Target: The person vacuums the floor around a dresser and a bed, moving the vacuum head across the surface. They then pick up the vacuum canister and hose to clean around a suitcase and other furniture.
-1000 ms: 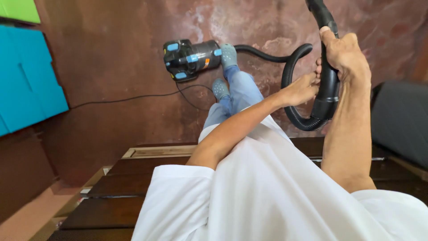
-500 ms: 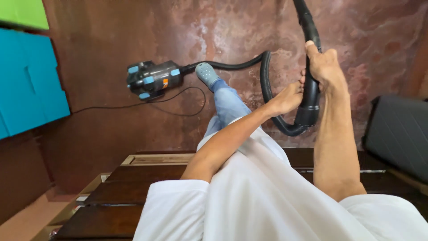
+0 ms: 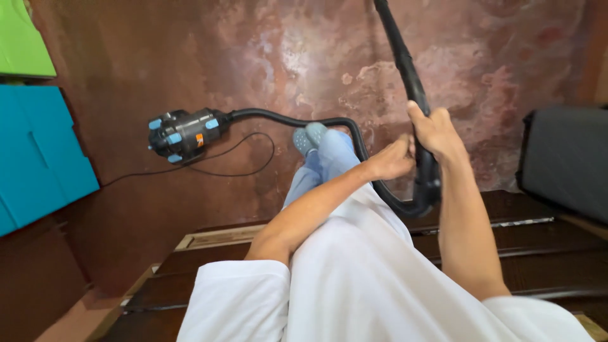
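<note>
Shirt: a white shirt fills the bottom edge of the view, both short sleeves showing.
Slats: dark wooden slats run beneath the person, with a pale wooden frame at their far left edge.
Left arm: bare, it stretches forward and rightward across the body from the sleeve.
Left hand: the left hand has its fingers curled against the black vacuum wand, just below the other hand; whether it fully clasps the wand I cannot tell.
Right arm: bare, it rises almost straight up from the lower right.
Right hand: the right hand is closed around the wand, thumb up along it.
Wand: it slants up to the top edge of the view.
Hose: the black hose loops under the hands, passes over the legs and runs left.
Legs: blue jeans and grey clogs lie between the hands and the floor.
Vacuum body: the black canister with blue parts sits on the reddish floor, its thin cable curling beside it.
Left edge: blue cabinet, green panel above.
Right edge: dark grey cushion.
</note>
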